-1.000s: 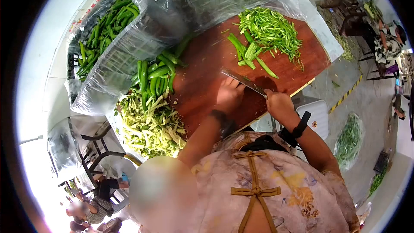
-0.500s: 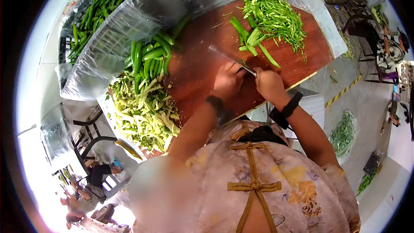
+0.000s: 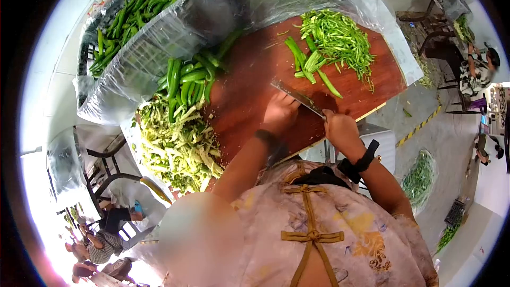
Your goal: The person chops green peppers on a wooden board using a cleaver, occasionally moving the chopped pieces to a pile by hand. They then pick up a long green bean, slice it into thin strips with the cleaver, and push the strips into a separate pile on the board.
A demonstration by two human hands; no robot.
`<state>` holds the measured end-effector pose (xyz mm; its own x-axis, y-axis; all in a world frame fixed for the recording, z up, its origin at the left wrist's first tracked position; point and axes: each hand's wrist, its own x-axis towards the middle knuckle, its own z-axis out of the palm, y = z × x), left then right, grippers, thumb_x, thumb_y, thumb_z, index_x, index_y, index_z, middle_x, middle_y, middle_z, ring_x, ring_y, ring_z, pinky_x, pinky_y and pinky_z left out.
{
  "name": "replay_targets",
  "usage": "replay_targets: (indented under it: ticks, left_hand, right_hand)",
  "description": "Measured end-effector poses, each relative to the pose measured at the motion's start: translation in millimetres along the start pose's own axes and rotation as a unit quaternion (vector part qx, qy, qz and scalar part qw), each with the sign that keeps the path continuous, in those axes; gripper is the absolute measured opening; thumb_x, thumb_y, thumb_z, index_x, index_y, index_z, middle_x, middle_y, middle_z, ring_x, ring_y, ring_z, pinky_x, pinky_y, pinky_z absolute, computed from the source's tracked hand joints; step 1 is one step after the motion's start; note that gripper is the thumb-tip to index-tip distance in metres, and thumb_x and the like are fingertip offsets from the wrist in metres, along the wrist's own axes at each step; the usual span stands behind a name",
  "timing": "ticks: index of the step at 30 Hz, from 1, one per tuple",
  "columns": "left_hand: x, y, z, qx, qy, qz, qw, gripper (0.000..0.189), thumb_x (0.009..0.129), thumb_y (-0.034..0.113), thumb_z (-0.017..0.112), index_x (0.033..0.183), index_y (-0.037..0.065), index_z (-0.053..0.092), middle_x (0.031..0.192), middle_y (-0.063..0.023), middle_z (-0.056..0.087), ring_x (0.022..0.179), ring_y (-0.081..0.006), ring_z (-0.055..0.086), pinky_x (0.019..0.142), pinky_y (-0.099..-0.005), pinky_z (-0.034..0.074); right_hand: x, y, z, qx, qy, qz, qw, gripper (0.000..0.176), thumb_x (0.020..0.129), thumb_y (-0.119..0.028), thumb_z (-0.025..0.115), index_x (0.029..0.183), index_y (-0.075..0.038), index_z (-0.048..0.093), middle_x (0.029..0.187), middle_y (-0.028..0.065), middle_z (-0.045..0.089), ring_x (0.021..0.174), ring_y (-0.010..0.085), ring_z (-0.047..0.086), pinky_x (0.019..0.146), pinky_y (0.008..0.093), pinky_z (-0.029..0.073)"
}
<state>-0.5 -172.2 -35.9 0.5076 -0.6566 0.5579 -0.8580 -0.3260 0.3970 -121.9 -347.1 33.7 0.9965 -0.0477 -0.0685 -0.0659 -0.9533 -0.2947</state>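
Note:
In my right hand [image 3: 341,130] is the handle of a knife [image 3: 300,98], its blade slanting up and left over the red-brown board [image 3: 241,93]. My left hand [image 3: 280,111] rests on the board beside the blade, fingers curled; what they hold, if anything, is hidden. Beyond the knife lie several cut pepper pieces [image 3: 312,64] and a heap of thin green strips [image 3: 340,40]. Whole green peppers [image 3: 188,79] are piled at the board's left, above a mound of pale seedy pepper cores [image 3: 178,141].
A plastic-lined crate [image 3: 127,72] holds more green peppers [image 3: 135,13] at upper left. Chairs [image 3: 109,172] stand at lower left, near seated people [image 3: 103,244]. Another person [image 3: 474,72] sits at far right. A clear bag of greens [image 3: 418,180] lies on the floor.
The knife and my right hand have moved down and slightly right, so more of the blade shows. The whole view has shifted a little, and my left hand stays near the blade.

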Motion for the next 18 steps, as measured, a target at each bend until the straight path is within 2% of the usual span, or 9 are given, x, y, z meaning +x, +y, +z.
replay_targets:
  ticks: [1, 3, 7, 10, 13, 16, 18]
  left_hand:
    - [0.6, 0.0, -0.7, 0.0, 0.002, 0.004, 1.0, 0.027, 0.068, 0.006, 0.06, 0.094, 0.011, 0.066, 0.096, -0.0027, 0.06, 0.096, -0.0236, 0.056, 0.076, -0.0353, 0.047]
    - [-4.0, -1.3, 0.7, 0.037, -0.077, -0.018, 0.996, 0.026, 0.069, 0.007, 0.059, 0.094, 0.01, 0.066, 0.096, -0.0028, 0.06, 0.095, -0.0238, 0.056, 0.076, -0.0355, 0.047]
    - [-5.7, -0.5, 5.1, 0.047, -0.063, -0.019, 0.997, 0.024, 0.069, 0.007, 0.058, 0.092, 0.01, 0.066, 0.096, -0.0031, 0.06, 0.096, -0.0239, 0.055, 0.077, -0.0361, 0.047]
    - [-7.6, -0.1, 6.9, 0.023, -0.079, -0.071, 0.994, 0.022, 0.069, 0.008, 0.058, 0.09, 0.009, 0.066, 0.097, -0.0032, 0.06, 0.098, -0.0238, 0.055, 0.078, -0.0362, 0.047]
    - [-9.2, 0.7, 4.6, 0.053, -0.068, -0.061, 0.994, 0.022, 0.069, 0.008, 0.058, 0.09, 0.009, 0.066, 0.099, -0.0032, 0.06, 0.101, -0.0235, 0.055, 0.08, -0.0358, 0.047]
    - [-6.0, 2.3, -0.7, 0.01, -0.081, -0.084, 0.993, 0.024, 0.07, 0.008, 0.058, 0.092, 0.01, 0.067, 0.101, -0.0027, 0.061, 0.103, -0.0235, 0.055, 0.081, -0.036, 0.047]
    - [-4.7, 1.1, 0.7, 0.008, -0.05, -0.055, 0.997, 0.026, 0.07, 0.008, 0.059, 0.094, 0.01, 0.068, 0.104, -0.0022, 0.061, 0.103, -0.0235, 0.055, 0.082, -0.0359, 0.046]
  right_hand:
    - [-0.6, -0.1, 0.4, 0.003, -0.009, 0.008, 1.0, 0.027, 0.082, -0.012, 0.057, 0.106, -0.002, 0.059, 0.07, 0.0196, 0.063, 0.066, 0.0371, 0.062, 0.059, 0.0471, 0.049]
    - [0.6, -3.1, 1.4, -0.004, -0.025, 0.023, 0.999, 0.027, 0.083, -0.013, 0.055, 0.107, -0.002, 0.06, 0.068, 0.0195, 0.062, 0.065, 0.0369, 0.063, 0.059, 0.0466, 0.049]
    - [2.3, -7.8, -3.6, 0.0, -0.033, 0.029, 0.999, 0.027, 0.083, -0.013, 0.055, 0.107, -0.002, 0.06, 0.068, 0.0196, 0.063, 0.065, 0.0365, 0.063, 0.059, 0.0468, 0.05]
    - [5.5, -9.4, -2.5, -0.028, -0.049, 0.033, 0.998, 0.027, 0.082, -0.012, 0.054, 0.107, -0.002, 0.06, 0.069, 0.0195, 0.063, 0.065, 0.0355, 0.064, 0.059, 0.0469, 0.05]
    - [8.6, -9.3, 0.3, -0.038, -0.053, 0.027, 0.998, 0.028, 0.082, -0.012, 0.054, 0.108, -0.002, 0.06, 0.068, 0.0189, 0.063, 0.065, 0.0346, 0.064, 0.058, 0.0465, 0.05]
    - [11.9, -9.6, 0.9, -0.055, -0.065, 0.031, 0.996, 0.029, 0.082, -0.012, 0.054, 0.109, -0.002, 0.059, 0.068, 0.0182, 0.063, 0.065, 0.034, 0.064, 0.057, 0.0457, 0.05]
    - [12.9, -6.8, 2.0, -0.055, -0.075, 0.029, 0.995, 0.029, 0.082, -0.012, 0.055, 0.109, -0.004, 0.059, 0.068, 0.0174, 0.063, 0.064, 0.0338, 0.064, 0.057, 0.0455, 0.05]
